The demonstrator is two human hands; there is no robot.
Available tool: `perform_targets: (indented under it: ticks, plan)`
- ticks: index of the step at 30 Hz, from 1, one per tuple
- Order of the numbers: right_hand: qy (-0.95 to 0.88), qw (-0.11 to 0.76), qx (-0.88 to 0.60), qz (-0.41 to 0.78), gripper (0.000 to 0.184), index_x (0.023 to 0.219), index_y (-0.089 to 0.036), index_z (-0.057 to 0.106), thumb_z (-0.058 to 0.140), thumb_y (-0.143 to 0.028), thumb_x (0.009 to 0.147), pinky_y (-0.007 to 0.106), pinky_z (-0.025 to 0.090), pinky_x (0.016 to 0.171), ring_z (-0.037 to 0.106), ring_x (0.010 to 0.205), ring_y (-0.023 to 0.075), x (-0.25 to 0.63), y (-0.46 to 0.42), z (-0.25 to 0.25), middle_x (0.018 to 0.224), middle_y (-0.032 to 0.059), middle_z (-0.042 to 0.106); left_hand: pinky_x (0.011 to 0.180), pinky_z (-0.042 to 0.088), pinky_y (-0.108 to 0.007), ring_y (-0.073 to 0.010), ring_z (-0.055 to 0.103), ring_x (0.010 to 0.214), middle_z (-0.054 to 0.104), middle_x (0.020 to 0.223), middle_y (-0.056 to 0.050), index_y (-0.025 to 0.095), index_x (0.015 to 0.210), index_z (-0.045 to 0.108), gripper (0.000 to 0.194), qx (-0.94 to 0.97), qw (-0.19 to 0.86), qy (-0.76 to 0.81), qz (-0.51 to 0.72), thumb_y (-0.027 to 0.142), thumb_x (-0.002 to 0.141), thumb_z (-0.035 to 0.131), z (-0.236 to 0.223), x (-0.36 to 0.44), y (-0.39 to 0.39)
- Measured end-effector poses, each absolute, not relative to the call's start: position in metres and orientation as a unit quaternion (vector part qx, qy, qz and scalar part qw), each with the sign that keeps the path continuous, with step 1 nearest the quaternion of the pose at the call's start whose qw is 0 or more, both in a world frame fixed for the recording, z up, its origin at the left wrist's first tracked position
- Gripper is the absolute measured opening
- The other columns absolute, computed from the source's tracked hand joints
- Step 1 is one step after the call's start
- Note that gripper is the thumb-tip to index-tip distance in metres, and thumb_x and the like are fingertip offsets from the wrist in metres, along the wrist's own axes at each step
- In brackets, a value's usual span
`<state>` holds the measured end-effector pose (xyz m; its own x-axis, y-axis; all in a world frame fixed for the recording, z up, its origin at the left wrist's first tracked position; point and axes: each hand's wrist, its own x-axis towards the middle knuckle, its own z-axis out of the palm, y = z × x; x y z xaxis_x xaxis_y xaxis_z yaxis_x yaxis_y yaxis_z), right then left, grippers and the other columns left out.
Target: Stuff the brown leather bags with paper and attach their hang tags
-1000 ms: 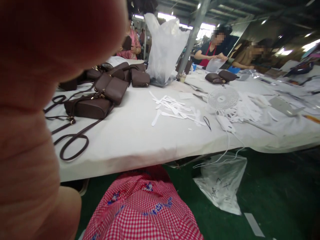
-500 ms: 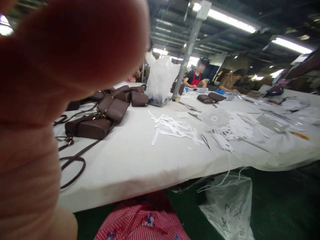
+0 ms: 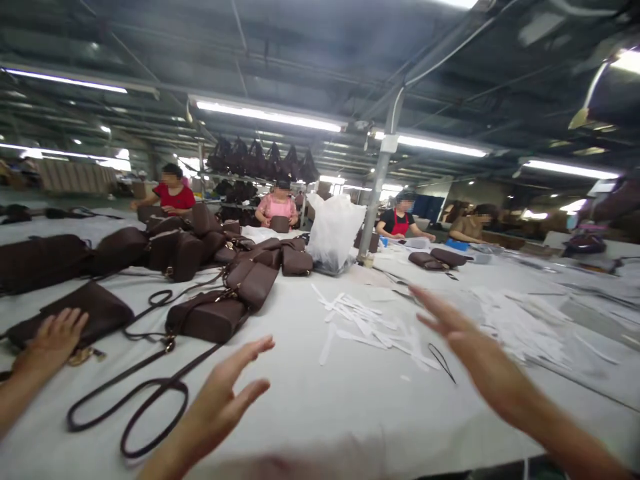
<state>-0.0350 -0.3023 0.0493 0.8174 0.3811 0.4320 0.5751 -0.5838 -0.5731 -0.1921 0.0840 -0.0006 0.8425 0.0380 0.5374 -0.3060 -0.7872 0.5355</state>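
Note:
My left hand (image 3: 215, 403) hovers over the white table (image 3: 300, 407), fingers stretched out and thumb apart, with nothing in it. Just left of it lie a looped dark strap (image 3: 155, 383) and a brown handbag (image 3: 207, 317). My right hand (image 3: 463, 340) reaches in from the right, fingers extended and holding nothing; part of it is blurred. Below its fingertips are a thin black cord loop (image 3: 443, 363) and a pile of white strips (image 3: 363, 323). At far left another person's hand (image 3: 50, 343) rests on a flat brown bag (image 3: 95, 310).
More brown handbags (image 3: 175, 253) are heaped along the left. A white plastic bag (image 3: 335, 233) stands by a metal post (image 3: 383, 173). Two brown pouches (image 3: 433, 259) lie farther back. Another white strip pile (image 3: 520, 327) is at right. Several people work across the table.
The large blurred hand that covered the left side is gone from there. My two hands now show over the table. The view has tilted up, and the white fan no longer shows.

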Motion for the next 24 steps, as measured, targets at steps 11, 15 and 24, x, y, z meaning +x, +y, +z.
perform_targets:
  ticks: [11, 15, 24]
  plan:
    - [-0.011, -0.013, -0.991, -0.129, 0.080, 0.147, -0.015, 0.032, 0.045, -0.063, 0.085, 0.052, 0.022, 0.111, 0.021, 0.140, 0.0404, 0.062, -0.334, -0.173, 0.152, 0.0226, 0.027, 0.116, 0.017, -0.054, -0.0336, 0.018, 0.143, 0.019, 0.152, -0.015, 0.015, 0.145, 0.032, 0.081, 0.995, 0.088, -0.007, -0.039, 0.056, 0.078, 0.051, -0.141, -0.091, 0.035]
    - [0.016, -0.004, -0.985, -0.173, 0.084, 0.146, -0.015, 0.034, 0.047, -0.068, 0.082, 0.052, 0.024, 0.108, 0.032, 0.135, 0.0424, 0.113, -0.324, -0.174, 0.147, 0.0249, 0.035, 0.115, 0.005, -0.058, -0.0345, 0.006, 0.145, 0.006, 0.155, -0.017, 0.013, 0.149, 0.017, 0.095, 0.990, 0.112, 0.010, -0.088, 0.055, 0.072, 0.054, -0.114, -0.016, -0.028]
    - [0.060, 0.019, -0.979, -0.196, 0.083, 0.145, -0.009, 0.036, 0.041, -0.067, 0.085, 0.051, 0.027, 0.103, 0.043, 0.125, 0.0407, 0.199, -0.334, -0.176, 0.139, 0.0292, 0.040, 0.113, 0.006, -0.058, -0.0367, -0.001, 0.145, -0.004, 0.156, -0.023, 0.010, 0.151, 0.005, 0.089, 0.981, 0.144, 0.125, 0.034, 0.063, 0.085, 0.034, -0.130, 0.192, -0.042]
